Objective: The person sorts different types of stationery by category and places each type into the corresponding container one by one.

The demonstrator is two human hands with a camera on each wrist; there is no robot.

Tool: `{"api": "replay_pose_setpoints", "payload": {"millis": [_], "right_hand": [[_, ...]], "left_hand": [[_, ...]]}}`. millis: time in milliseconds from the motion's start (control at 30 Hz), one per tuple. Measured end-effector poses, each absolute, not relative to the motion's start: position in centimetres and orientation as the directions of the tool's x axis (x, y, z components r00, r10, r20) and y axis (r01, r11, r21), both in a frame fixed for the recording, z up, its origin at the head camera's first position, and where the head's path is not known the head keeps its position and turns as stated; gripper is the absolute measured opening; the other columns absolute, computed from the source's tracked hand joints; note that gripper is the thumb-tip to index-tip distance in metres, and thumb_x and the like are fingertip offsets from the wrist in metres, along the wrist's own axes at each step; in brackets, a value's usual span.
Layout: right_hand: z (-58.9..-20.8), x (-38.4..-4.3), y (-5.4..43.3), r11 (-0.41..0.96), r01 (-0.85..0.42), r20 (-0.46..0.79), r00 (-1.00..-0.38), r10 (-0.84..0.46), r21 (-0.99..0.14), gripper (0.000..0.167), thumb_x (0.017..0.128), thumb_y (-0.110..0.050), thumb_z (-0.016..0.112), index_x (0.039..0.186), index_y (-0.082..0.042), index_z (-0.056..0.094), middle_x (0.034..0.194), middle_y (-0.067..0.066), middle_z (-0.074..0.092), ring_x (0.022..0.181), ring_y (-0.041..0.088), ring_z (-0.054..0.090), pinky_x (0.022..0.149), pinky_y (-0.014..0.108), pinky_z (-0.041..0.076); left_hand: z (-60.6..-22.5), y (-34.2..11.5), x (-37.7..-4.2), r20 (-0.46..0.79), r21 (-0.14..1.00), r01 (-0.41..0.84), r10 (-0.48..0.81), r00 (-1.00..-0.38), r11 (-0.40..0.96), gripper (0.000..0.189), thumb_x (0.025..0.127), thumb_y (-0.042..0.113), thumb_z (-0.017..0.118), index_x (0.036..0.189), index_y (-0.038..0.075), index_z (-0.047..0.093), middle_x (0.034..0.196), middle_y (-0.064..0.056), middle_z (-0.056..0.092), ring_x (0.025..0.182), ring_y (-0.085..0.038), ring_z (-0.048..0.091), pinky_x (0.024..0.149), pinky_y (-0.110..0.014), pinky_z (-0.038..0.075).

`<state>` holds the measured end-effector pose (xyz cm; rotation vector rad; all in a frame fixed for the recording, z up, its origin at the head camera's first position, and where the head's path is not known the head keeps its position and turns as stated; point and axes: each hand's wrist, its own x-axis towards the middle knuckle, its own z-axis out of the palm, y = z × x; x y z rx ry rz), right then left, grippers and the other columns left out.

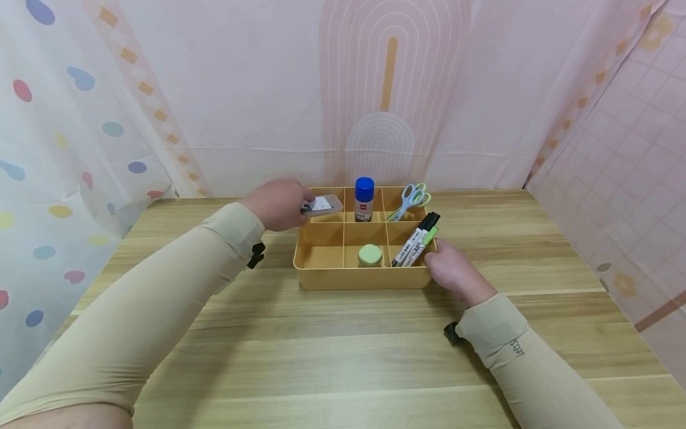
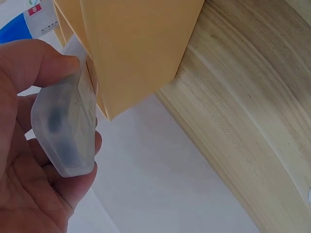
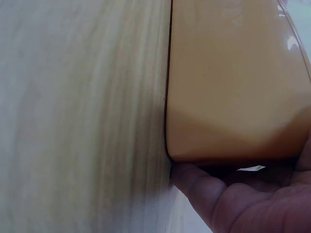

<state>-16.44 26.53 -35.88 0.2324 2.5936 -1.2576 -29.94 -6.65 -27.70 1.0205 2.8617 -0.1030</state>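
Note:
My left hand (image 1: pixel 278 205) holds a small translucent plastic case (image 2: pixel 65 131) between thumb and fingers, over the back-left compartment of a yellow desk organizer (image 1: pixel 370 279). A white label shows on the case in the head view, and something dark inside it. On the organizer's right end, my right hand (image 1: pixel 452 268) grips the wall, thumb near the rim and fingers (image 3: pixel 199 187) at the lower corner. A blue-capped glue stick (image 1: pixel 364 199) stands in the back-middle compartment. Blue and green scissors (image 1: pixel 411 196) lean in the back-right one.
Black and green markers (image 1: pixel 415 241) lean in the front-right compartment, tips over the rim. A round green-lidded pot (image 1: pixel 370 255) is in the front-middle one. The organizer is toward the back of a wooden table (image 1: pixel 343 351), with patterned cloth (image 1: pixel 257 89) hanging behind and at both sides.

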Motion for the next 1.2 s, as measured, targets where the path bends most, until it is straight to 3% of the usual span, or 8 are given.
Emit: {"api": "replay_pose_setpoints", "payload": {"millis": [733,1200], "right_hand": [[-35.8,-16.4,26.4,0.622,0.243,-0.281,-0.959,0.038,-0.744,0.06,0.103,-0.016,0.035,0.161,-0.002,0.036,0.149,0.023,0.054,0.131,0.036,0.051,0.119,0.06,0.038],[-35.9,-16.4,26.5,0.621,0.242,-0.279,-0.959,0.039,-0.746,0.059,0.103,-0.015,0.034,0.161,-0.001,0.037,0.151,0.023,0.053,0.132,0.036,0.05,0.12,0.06,0.038]], "left_hand": [[-28.0,-5.5,-30.3,-0.125,-0.044,0.655,0.647,-0.752,0.754,0.016,0.094,0.017,0.07,0.107,0.008,0.073,0.097,-0.008,0.073,0.084,-0.025,0.062,0.086,-0.045,0.055],[-28.2,-5.0,-30.6,-0.13,-0.05,0.642,0.632,-0.764,0.765,0.017,0.095,0.015,0.068,0.109,0.009,0.075,0.097,-0.008,0.073,0.084,-0.025,0.061,0.083,-0.043,0.055]]}}
